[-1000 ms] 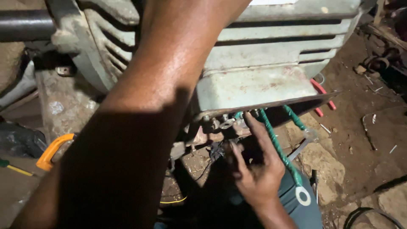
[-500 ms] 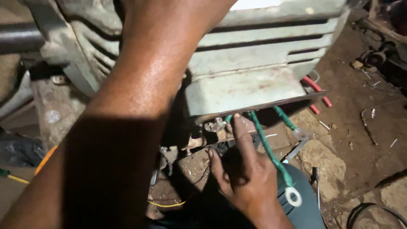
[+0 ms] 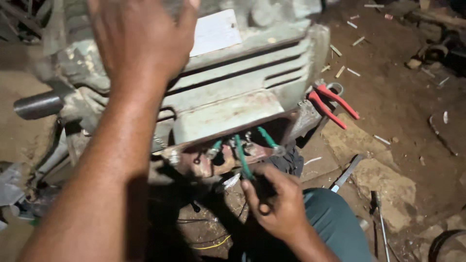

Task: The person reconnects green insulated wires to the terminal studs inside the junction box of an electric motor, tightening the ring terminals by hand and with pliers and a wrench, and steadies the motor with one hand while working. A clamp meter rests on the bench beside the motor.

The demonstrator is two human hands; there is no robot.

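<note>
As left hand (image 3: 141,43) rests on motor (image 3: 228,92), right grip (image 3: 276,204) pinching green wire (image 3: 241,157)

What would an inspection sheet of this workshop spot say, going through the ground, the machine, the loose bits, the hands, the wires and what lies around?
Surface: bare dirt floor with flat stones.
Job's things: large grey-green electric motor, finned casing, steel shaft sticking out at left; its terminal box stands open.
Clutter: red-handled pliers beside the motor; a flat metal tool on the stones; small scraps scattered on the dirt.
Hands: left hand rests flat on top of the motor; right hand sits below the terminal box, fingers curled at the wires.
Cables: green-sleeved wires leave the terminals; a thin yellow wire lies on the ground.
Surroundings: dim; nothing else clear.
</note>
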